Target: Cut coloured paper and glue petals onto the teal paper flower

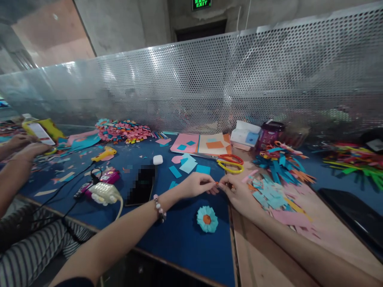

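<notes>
While a green sign (pixel 201 4) reads EXIT, my left hand (pixel 200 185) and right hand (pixel 237 193) pinch a small orange piece (pixel 217 183) between them, beyond the turquoise flower (pixel 207 219); what the purple container (pixel 271 135) holds, I can't tell.

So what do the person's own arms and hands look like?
The left hand and right hand wear no gloves. The left arm has a bracelet of round pale, pinkish and dark beads, and a dark sleeve edge higher up.
</notes>
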`<state>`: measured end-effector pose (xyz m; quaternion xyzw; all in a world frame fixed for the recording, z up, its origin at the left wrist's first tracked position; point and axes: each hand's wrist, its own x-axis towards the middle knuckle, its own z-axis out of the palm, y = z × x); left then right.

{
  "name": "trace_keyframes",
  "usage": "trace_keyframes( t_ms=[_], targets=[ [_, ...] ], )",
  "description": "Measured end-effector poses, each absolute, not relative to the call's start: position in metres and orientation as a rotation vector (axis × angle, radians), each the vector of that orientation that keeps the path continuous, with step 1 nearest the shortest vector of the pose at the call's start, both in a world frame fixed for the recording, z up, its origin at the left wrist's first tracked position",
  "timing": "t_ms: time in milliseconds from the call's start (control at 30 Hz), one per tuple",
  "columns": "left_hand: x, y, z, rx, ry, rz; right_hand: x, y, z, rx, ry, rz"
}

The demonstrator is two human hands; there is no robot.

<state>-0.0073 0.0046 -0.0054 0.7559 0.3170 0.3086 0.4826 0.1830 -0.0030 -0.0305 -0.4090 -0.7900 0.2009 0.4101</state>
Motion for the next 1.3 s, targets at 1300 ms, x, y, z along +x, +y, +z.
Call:
trace_keyframes(
  t_ms=[1300],
  targets=[
    [-0.007,0.006,-0.002,1.28,0.684,0.609,0.184,-0.008,-0.024,-0.759,-2.079,-0.054]
  ],
)
